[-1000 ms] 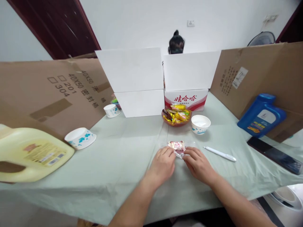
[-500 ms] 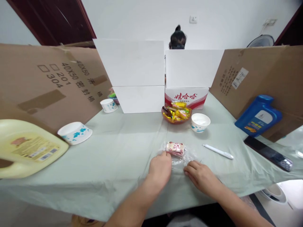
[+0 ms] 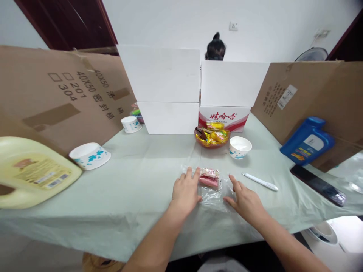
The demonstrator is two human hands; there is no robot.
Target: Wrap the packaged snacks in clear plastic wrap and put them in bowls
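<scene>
Several small wrapped snacks (image 3: 209,178), with pale printed and pink packaging, lie together on a clear plastic bag (image 3: 211,197) spread over the table. Fingers spread, my left hand (image 3: 185,189) rests flat on the bag's left part, its fingertips close beside the snacks. My right hand (image 3: 245,198) is at the bag's right edge, with thumb and fingers apart and nothing gripped. Whether the snacks are inside the bag or on top of it, I cannot tell.
Beyond the bag stand a bowl of gold-wrapped sweets (image 3: 212,138) and a paper cup (image 3: 240,147). To the right are a white pen (image 3: 260,182), a phone (image 3: 317,185) and a blue bottle (image 3: 307,141). A yellow jug (image 3: 39,173) lies left. A person (image 3: 215,49) sits behind white cardboard.
Both hands have opened from closed fingers on the plastic to spread fingers. The bag lies flatter and wider, and more of the pink packaging shows.
</scene>
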